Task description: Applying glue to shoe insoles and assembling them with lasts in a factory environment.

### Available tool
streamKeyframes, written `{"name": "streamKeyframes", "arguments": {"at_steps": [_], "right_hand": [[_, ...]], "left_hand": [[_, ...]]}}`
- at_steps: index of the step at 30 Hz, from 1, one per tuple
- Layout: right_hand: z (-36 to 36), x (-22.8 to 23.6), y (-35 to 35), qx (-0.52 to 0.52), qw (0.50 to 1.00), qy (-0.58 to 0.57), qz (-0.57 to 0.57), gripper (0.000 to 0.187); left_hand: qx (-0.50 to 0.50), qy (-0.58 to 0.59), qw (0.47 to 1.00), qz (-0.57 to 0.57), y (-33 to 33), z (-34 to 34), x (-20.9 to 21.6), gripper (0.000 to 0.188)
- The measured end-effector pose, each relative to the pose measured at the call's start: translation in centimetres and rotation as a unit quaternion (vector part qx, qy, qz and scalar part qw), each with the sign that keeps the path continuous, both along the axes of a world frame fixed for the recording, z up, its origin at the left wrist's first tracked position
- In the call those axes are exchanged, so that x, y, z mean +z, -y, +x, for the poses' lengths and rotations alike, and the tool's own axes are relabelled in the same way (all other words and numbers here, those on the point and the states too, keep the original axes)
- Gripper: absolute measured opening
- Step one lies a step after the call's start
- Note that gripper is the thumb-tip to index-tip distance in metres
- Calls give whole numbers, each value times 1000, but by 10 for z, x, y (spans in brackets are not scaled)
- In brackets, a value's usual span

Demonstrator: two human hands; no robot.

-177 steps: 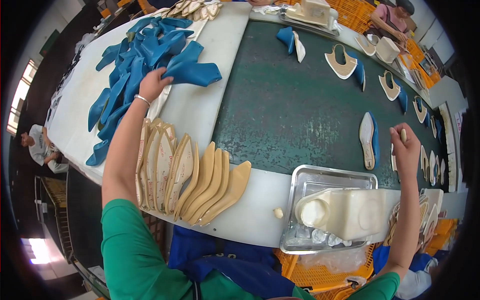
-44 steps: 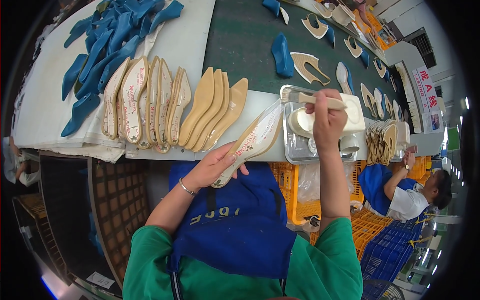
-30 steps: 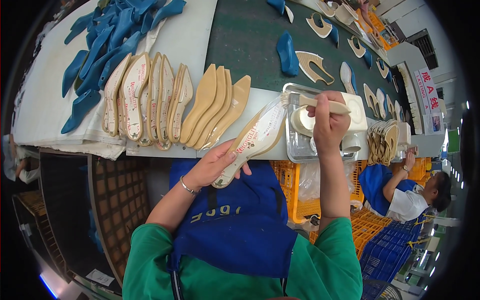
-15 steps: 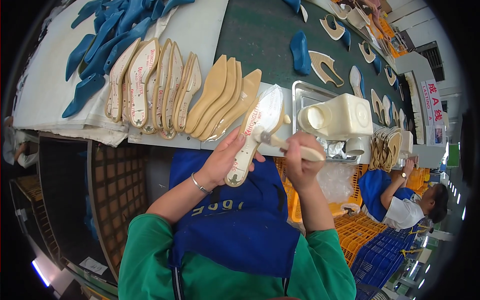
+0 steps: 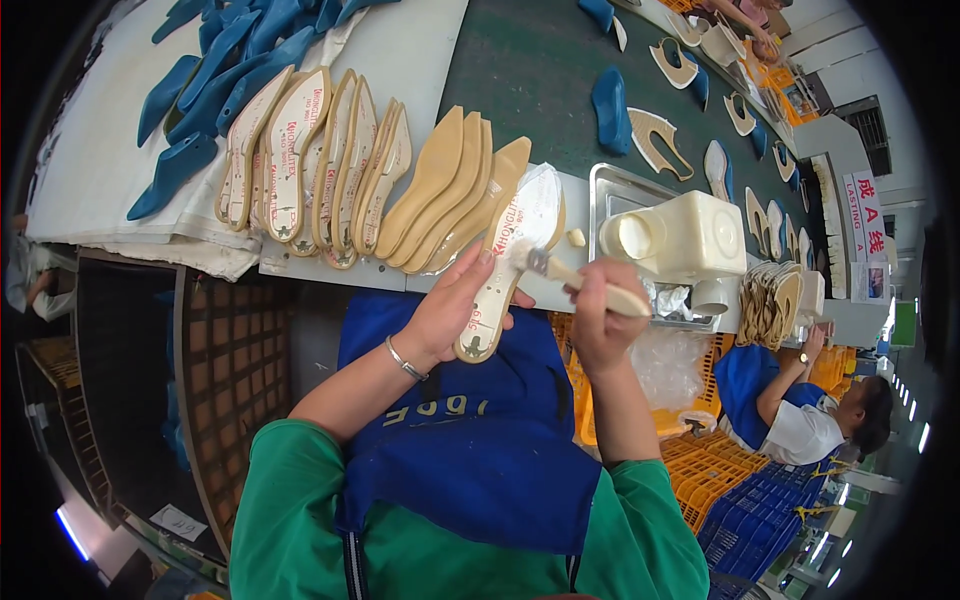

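My left hand is closed around the heel half of a shoe insole, pale on top with red print and a wet white sheen toward the toe. In my right hand is a glue brush with a wooden handle, its bristles pressed on the insole near its middle. Just left of the insole, tan insoles lean in an overlapping row. Farther left stand printed insoles. To the right, a cream plastic jug lies on its side in a metal tray.
Blue shoe lasts are heaped at the back left. A green conveyor belt carries lasts and cut shoe uppers. Tan uppers are stacked right of the tray. Yellow crates stand below, near a co-worker at the right.
The brush has shifted slightly up and toward the toe along the insole, still touching it. The whole view has turned a little. Both hands keep their hold.
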State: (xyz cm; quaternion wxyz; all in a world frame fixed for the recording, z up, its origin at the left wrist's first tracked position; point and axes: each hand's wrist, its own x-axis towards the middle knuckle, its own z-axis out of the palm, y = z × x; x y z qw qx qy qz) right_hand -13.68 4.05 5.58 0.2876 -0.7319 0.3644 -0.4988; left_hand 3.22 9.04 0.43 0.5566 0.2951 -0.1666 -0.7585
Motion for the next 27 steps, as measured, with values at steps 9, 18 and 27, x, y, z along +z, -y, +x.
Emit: {"name": "streamKeyframes", "arguments": {"at_steps": [9, 18, 27], "right_hand": [[11, 3, 11, 9, 998, -53, -14, 6], [24, 23, 2, 1, 995, -91, -52, 11], [30, 21, 86, -137, 989, -8, 49, 24]], "left_hand": [[-8, 70, 997, -29, -2, -4, -2, 54], [24, 147, 988, -43, -3, -4, 0, 60], [-63, 153, 983, -82, -4, -1, -5, 55]]}}
